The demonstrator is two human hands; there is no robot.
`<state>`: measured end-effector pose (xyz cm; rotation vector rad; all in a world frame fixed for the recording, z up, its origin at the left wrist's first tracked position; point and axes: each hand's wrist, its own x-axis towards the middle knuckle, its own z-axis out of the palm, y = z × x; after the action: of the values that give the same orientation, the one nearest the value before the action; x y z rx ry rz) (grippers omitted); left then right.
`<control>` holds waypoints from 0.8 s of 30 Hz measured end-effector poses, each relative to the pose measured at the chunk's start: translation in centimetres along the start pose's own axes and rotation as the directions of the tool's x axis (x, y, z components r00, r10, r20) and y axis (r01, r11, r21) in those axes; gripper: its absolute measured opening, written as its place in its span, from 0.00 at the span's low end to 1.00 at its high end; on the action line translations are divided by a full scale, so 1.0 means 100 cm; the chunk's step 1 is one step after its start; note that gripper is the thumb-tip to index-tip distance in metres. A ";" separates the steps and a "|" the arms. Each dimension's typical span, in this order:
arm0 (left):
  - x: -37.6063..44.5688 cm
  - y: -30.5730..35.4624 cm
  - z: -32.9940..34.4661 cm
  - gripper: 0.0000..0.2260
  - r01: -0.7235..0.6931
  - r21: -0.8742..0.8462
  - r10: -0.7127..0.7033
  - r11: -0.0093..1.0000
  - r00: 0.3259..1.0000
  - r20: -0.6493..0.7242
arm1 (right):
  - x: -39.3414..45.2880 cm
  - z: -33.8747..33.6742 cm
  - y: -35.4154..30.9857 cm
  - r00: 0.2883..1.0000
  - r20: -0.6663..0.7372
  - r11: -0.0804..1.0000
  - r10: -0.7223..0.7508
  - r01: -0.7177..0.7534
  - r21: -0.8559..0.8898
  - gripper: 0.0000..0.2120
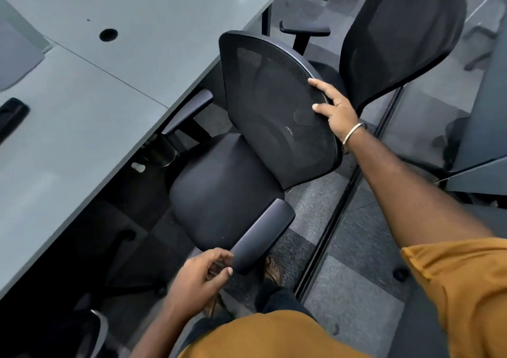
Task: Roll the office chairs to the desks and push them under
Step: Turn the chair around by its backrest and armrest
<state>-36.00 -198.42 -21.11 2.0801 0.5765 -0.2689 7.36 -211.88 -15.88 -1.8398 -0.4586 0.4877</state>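
Observation:
A black mesh-backed office chair (227, 185) stands at the edge of the grey desk (82, 116), its far armrest tucked under the desktop. My right hand (333, 108) holds the right rim of its backrest (274, 105), thumb and a finger on the front face. My left hand (204, 275) hovers at the near end of the chair's near armrest (263, 234), fingers loosely curled and holding nothing. A second black mesh chair (397, 37) stands just behind the first, further along the aisle.
A round cable hole (108, 34) and a dark flat object (11, 116) are on the desk. Another desk (482, 138) borders the aisle on the right. A floor channel (337, 209) runs along the carpet. My sandalled foot (273, 270) is below the armrest.

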 end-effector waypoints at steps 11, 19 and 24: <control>-0.025 -0.010 -0.009 0.11 -0.155 0.073 0.152 0.985 0.987 0.044 | -0.147 0.056 0.022 0.958 -0.285 0.995 0.028 0.001 0.101 0.30; -0.068 -0.031 -0.034 0.37 -0.345 -0.012 0.345 0.938 0.938 0.011 | -0.318 0.167 -0.017 0.966 -0.260 0.936 0.019 -0.109 -0.335 0.21; -0.078 -0.044 -0.061 0.29 -0.365 0.244 0.411 0.898 0.894 -0.176 | -0.344 0.196 -0.034 0.976 -0.010 0.727 -0.219 0.156 -0.669 0.24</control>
<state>-45.11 -193.63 -17.87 2.3913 0.2539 0.1501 -32.32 -213.79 -14.76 -2.4563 -0.8306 0.0867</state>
